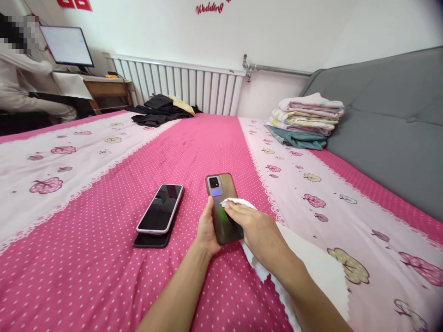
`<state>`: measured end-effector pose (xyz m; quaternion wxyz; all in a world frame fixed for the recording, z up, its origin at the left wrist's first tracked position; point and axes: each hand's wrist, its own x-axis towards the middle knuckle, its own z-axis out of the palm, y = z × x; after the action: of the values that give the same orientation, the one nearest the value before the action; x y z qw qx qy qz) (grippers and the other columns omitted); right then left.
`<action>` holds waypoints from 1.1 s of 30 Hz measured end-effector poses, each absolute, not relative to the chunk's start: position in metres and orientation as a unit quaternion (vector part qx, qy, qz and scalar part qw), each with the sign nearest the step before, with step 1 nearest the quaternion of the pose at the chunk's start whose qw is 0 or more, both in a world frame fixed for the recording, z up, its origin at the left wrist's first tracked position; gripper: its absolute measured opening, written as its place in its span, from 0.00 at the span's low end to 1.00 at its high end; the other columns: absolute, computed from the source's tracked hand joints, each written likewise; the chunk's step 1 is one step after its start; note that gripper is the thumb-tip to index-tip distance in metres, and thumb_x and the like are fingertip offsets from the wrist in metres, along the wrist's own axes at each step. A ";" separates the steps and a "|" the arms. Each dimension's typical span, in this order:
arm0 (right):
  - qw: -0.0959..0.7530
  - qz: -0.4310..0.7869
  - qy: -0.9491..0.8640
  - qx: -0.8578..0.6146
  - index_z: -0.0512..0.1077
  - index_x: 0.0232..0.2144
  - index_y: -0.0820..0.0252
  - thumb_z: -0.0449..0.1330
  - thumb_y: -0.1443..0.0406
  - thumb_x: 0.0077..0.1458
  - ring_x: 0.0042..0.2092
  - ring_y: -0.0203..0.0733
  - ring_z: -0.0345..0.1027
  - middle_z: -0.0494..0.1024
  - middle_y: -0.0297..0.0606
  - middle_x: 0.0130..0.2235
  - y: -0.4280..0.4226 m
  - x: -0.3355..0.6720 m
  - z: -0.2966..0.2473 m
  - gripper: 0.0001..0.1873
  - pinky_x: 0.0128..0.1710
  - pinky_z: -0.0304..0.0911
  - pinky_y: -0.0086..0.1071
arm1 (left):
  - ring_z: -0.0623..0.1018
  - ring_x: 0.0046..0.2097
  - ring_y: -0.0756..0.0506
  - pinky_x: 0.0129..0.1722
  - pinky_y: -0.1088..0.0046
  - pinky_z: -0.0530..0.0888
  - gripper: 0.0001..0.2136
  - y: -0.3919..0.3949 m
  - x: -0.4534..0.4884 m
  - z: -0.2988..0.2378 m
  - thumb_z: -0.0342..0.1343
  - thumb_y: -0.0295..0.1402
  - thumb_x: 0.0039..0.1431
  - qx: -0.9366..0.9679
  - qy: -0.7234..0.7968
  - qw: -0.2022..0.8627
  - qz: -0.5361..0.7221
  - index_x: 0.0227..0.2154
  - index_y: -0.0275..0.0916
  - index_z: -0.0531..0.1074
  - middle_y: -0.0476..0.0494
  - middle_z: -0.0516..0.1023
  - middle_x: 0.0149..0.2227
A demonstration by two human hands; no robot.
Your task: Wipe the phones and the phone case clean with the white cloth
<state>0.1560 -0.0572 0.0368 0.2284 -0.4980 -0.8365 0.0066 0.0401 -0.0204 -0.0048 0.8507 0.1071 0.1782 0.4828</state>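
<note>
My left hand [206, 230] grips a brown phone [221, 198] by its left edge, back side up, camera block at the top, above the pink dotted bedsheet [104, 258]. My right hand [254, 227] presses a white cloth [311, 263] against the phone's back; the cloth hangs under my forearm. To the left, a phone in a pale case [161, 207] lies screen up on top of a black phone [152, 240].
A stack of folded towels [306, 120] sits at the far right by the grey headboard [387, 133]. Dark clothes [161, 110] lie at the far edge before a white radiator [180, 85]. A person [24, 87] sits at a desk with a monitor [66, 46], far left.
</note>
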 end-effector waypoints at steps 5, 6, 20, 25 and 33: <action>0.226 0.021 -0.844 -0.485 0.68 0.52 0.66 0.43 0.82 0.45 0.57 0.41 0.61 0.69 0.40 0.55 -0.056 0.154 0.037 0.32 0.57 0.58 0.39 | 0.78 0.40 0.40 0.46 0.62 0.70 0.32 -0.019 0.038 -0.002 0.39 0.57 0.56 0.101 0.172 0.861 0.468 0.37 0.30 0.74 0.36 0.79 0.31; 0.227 0.030 -0.848 -0.477 0.68 0.52 0.67 0.43 0.82 0.45 0.57 0.41 0.61 0.69 0.41 0.55 -0.056 0.153 0.037 0.32 0.58 0.58 0.39 | 0.78 0.40 0.39 0.46 0.61 0.71 0.35 -0.018 0.037 -0.002 0.38 0.59 0.55 0.102 0.175 0.862 0.465 0.37 0.29 0.74 0.35 0.79 0.31; 0.205 0.138 -0.877 -0.412 0.68 0.52 0.63 0.46 0.76 0.55 0.55 0.41 0.63 0.71 0.39 0.53 -0.076 0.144 0.046 0.23 0.56 0.59 0.38 | 0.78 0.36 0.39 0.40 0.61 0.74 0.39 -0.007 0.018 -0.003 0.35 0.59 0.55 0.120 0.195 0.796 0.560 0.41 0.24 0.72 0.29 0.78 0.36; 0.216 0.183 -0.881 -0.380 0.65 0.54 0.59 0.47 0.71 0.60 0.55 0.38 0.61 0.71 0.38 0.53 -0.076 0.152 0.052 0.21 0.57 0.56 0.37 | 0.79 0.35 0.39 0.38 0.62 0.74 0.39 -0.007 0.018 -0.004 0.34 0.59 0.55 0.125 0.192 0.800 0.555 0.41 0.24 0.72 0.29 0.78 0.35; 0.255 0.189 -0.875 -0.366 0.72 0.44 0.56 0.47 0.81 0.50 0.50 0.36 0.65 0.75 0.35 0.47 -0.064 0.154 0.040 0.26 0.52 0.60 0.36 | 0.78 0.36 0.39 0.39 0.62 0.74 0.38 -0.005 0.017 -0.007 0.35 0.59 0.55 0.124 0.170 0.812 0.545 0.40 0.25 0.73 0.30 0.78 0.36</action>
<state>0.1538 -0.0639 0.0398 0.2547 -0.3661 -0.8749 0.1889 0.0172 -0.0052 -0.0071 0.8116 0.1243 0.1702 0.5448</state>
